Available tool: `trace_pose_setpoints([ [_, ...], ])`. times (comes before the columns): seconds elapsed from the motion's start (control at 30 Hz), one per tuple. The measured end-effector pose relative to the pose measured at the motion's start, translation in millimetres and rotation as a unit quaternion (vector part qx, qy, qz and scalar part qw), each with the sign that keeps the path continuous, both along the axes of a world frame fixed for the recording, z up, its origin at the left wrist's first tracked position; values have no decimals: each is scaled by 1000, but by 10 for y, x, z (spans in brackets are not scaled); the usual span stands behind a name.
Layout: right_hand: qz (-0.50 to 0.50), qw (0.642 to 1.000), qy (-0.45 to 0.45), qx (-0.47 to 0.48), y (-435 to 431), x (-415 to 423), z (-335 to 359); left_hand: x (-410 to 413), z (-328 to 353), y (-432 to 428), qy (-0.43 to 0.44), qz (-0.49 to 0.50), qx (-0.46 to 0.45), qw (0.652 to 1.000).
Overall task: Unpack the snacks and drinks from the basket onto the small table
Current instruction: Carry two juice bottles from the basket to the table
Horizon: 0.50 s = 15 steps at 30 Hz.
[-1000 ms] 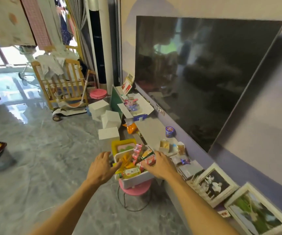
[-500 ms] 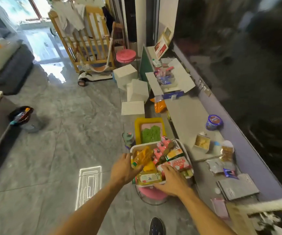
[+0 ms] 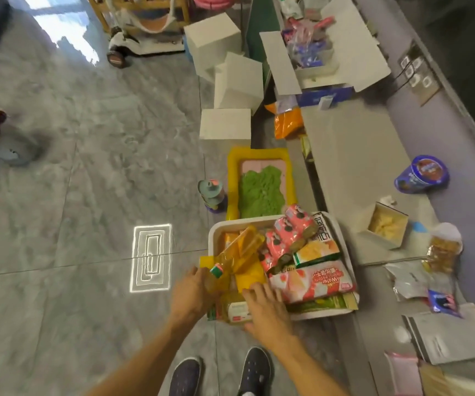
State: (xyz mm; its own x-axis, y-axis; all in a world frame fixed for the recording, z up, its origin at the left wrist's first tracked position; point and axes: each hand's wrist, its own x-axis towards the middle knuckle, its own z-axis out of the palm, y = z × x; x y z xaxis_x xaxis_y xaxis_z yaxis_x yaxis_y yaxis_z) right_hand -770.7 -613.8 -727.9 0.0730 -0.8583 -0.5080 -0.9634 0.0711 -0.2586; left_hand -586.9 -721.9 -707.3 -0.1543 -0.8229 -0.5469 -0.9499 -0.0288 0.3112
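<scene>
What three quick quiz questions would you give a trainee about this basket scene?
1. True or false: the pink wafer packet lies on the floor.
2. What sits just beyond the basket? A, yellow tray of green sand; B, kettle; C, laptop.
3. Which hand is at the red-capped bottle's neck?
Key: 1 false, it lies in the basket; 2 A; 3 the left hand.

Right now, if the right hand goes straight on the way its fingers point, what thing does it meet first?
Most likely the yellow packet in the white basket, just ahead of the fingertips of the right hand. Depth is unclear, so the hand could pass above it.
</scene>
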Motion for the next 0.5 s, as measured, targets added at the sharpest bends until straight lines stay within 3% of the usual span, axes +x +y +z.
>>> trace_pose_setpoints([
  [0.17,23,999,21,-22,41,-5,-184,-7,-46,-54,22,7,-27,999],
  [0.33,6,997,-15,-69,141,-90,-86,2,269,-195,105,23,-25,994],
  [0.5,-124,985,-102,-67,332,-270,333,-90,852,-585,161,-19,-77,984],
])
